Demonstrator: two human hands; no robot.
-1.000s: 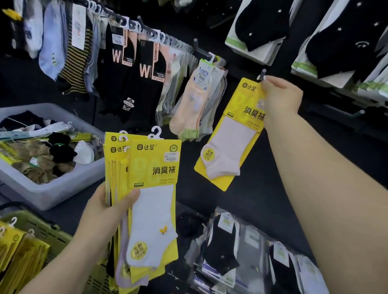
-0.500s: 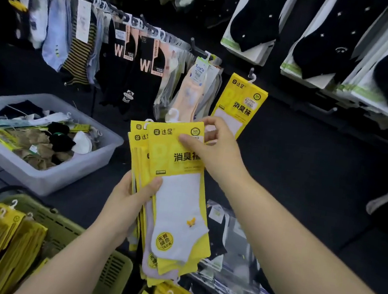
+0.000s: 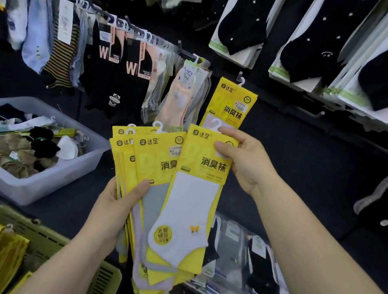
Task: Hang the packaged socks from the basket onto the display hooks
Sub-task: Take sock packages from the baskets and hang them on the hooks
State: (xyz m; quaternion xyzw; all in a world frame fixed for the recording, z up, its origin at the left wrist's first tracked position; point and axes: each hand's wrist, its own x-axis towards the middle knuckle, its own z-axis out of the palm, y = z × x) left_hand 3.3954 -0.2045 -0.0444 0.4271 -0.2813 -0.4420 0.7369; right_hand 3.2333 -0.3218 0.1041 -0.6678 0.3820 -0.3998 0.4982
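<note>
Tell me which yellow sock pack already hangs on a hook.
The yellow pack on the wall hook above the right hand. The rest are in the left hand, pinched by the right, or in the green basket.

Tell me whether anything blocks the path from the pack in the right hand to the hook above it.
Nothing visible does. The right hand pinches the front yellow pack just below the display hook, which carries one hung pack; the space in front of it is open.
</note>
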